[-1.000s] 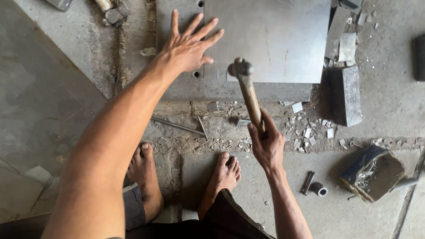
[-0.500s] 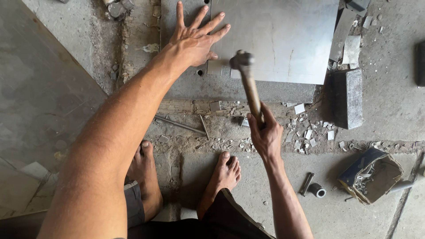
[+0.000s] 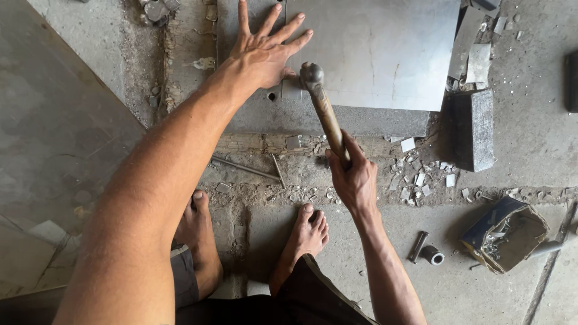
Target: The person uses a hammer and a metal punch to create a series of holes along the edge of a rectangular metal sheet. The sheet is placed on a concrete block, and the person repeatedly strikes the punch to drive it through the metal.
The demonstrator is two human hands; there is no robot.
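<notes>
Your left hand point(image 3: 265, 51) lies flat with fingers spread on the grey metal sheet point(image 3: 385, 54), close to its near edge. Your right hand point(image 3: 354, 177) is wrapped tight around the wooden handle of the hammer point(image 3: 322, 105), whose head sits at the sheet's near edge, just beside your left thumb. Metal scraps point(image 3: 421, 174) litter the concrete floor point(image 3: 481, 289) beside your bare feet point(image 3: 307, 235).

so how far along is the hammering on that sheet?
Done: metal sheet lies flat on the block, and small offcuts litter the floor. In hand: left hand presses the sheet down, right hand holds the hammer, its head at the sheet's near corner. Left: cannot tell; no finished shape is visible.
</notes>
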